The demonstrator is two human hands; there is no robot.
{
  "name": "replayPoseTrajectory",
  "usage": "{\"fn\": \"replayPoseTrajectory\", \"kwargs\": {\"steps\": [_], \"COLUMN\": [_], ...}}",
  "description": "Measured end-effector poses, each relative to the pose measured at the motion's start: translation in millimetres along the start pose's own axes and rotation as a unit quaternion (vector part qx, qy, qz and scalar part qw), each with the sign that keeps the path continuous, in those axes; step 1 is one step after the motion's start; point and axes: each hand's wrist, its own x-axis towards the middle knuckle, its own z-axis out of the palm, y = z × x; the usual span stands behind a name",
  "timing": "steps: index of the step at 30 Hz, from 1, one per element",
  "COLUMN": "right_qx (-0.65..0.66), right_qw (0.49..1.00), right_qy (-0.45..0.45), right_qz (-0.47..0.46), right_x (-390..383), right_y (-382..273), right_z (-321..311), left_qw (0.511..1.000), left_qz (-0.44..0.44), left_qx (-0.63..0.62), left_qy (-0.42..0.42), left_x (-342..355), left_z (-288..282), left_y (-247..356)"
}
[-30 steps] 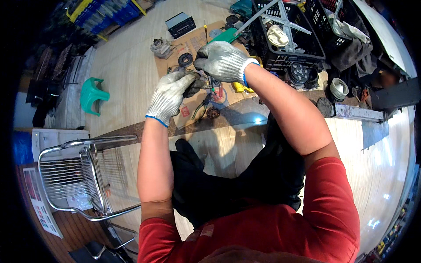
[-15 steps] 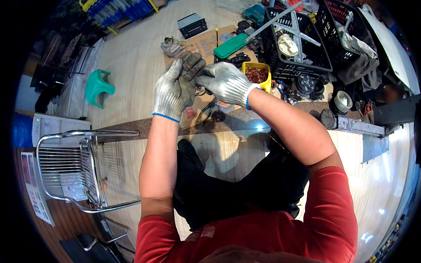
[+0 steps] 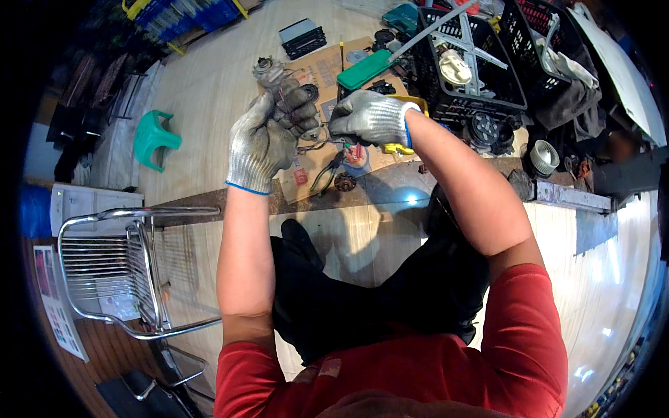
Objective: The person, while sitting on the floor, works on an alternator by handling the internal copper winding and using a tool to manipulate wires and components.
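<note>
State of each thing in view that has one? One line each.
White-and-grey-gloved left hand, palm partly showing, fingers half-curled.
White-and-grey-gloved right hand, fingers curled, grip hidden.
Dark metal two-handled pliers, handles spread.
Tan cardboard sheet, flat, partly covered.
Rectangular black plastic crate, open-topped, loaded.
Yellow plastic container, partly hidden by the right hand, contents unseen.

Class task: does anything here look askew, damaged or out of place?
Yes: one long grey bar with a flat green end slants out beyond the left black plastic crate over brown cardboard, not stowed inside. The left hand wears a white knitted glove blackened at the fingers, perhaps with grime.
</note>
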Motion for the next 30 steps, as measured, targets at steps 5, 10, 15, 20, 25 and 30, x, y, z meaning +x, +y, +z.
{"fn": "replayPoseTrajectory", "kwargs": {"steps": [5,10,15,20,25,30], "right_qx": [-0.064,-0.093,-0.044,-0.020,-0.031,-0.029], "right_qw": [0.992,0.992,0.996,0.995,0.996,0.995], "right_qy": [0.026,0.068,0.082,0.076,0.078,0.088], "right_qz": [-0.105,-0.058,0.008,0.055,0.033,-0.030], "right_x": [-1,4,1,1,2,-9], "right_y": [9,14,3,4,7,-4], "right_z": [-18,-18,-18,-17,-17,-22], "left_qw": [0.973,0.964,0.970,0.961,0.906,0.848], "left_qz": [-0.088,-0.101,-0.084,-0.112,-0.138,-0.158], "left_qx": [0.199,0.236,0.213,0.239,0.377,0.489], "left_qy": [0.076,0.075,0.082,0.080,0.132,0.130], "left_x": [-10,-6,-6,-4,0,2], "left_z": [17,26,32,33,32,39], "left_y": [1,-10,-17,-18,-21,-22]}}
